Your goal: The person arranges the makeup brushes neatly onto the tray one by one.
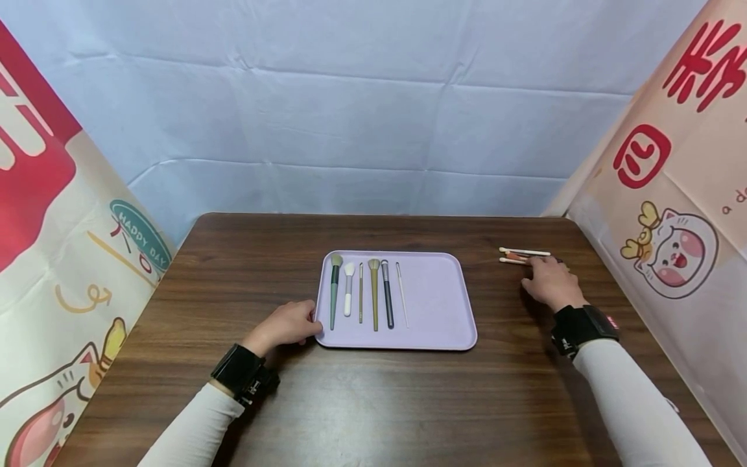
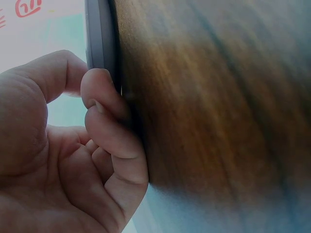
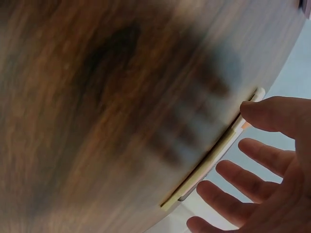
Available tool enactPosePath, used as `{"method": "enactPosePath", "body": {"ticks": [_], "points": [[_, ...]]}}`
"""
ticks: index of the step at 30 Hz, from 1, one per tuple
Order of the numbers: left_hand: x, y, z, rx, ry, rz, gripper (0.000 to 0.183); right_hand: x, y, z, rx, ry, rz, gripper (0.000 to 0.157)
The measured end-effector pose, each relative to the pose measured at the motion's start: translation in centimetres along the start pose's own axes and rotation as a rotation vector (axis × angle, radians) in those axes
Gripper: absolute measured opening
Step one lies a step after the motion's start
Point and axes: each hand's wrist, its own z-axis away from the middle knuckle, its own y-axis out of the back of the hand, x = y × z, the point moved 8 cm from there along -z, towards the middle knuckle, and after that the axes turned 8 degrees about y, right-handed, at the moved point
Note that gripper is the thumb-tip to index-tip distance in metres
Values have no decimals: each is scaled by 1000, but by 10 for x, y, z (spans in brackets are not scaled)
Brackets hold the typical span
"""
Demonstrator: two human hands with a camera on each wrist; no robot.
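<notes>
While six brush-like tools (image 1: 375, 295) lie in a lilac tray (image 1: 440, 298) that the left hand (image 1: 286, 324) pinches, slim sticks (image 1: 528, 252) lie on the counter (image 1: 385, 402) partly under the right hand (image 1: 552, 283), fingers (image 3: 228, 200) spread apart.

**Screened Tabletop Booth**

A makeshift booth is shown by a wood-grain table (image 1: 379, 402) screened on three sides. To the left of the left hand (image 1: 288, 322), a printed panel (image 1: 35, 292) is decorated with cartoon art and the words "HAPPY DAY"; to the right of the right hand (image 1: 553, 283), a second cartoon panel (image 1: 688, 188) is hung. Beyond both hands, a creased, pale-blue sheet (image 1: 350, 130) is seen. The wider room is hidden.
</notes>
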Motion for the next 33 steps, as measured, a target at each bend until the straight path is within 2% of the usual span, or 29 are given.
{"method": "enactPosePath", "body": {"ticks": [21, 33], "points": [[-1, 0, 1, -5, 5, 19, 11, 15, -1, -7, 9, -10, 10, 50], [0, 0, 1, -20, 12, 16, 12, 17, 5, -12, 60, 26, 30, 44]]}}
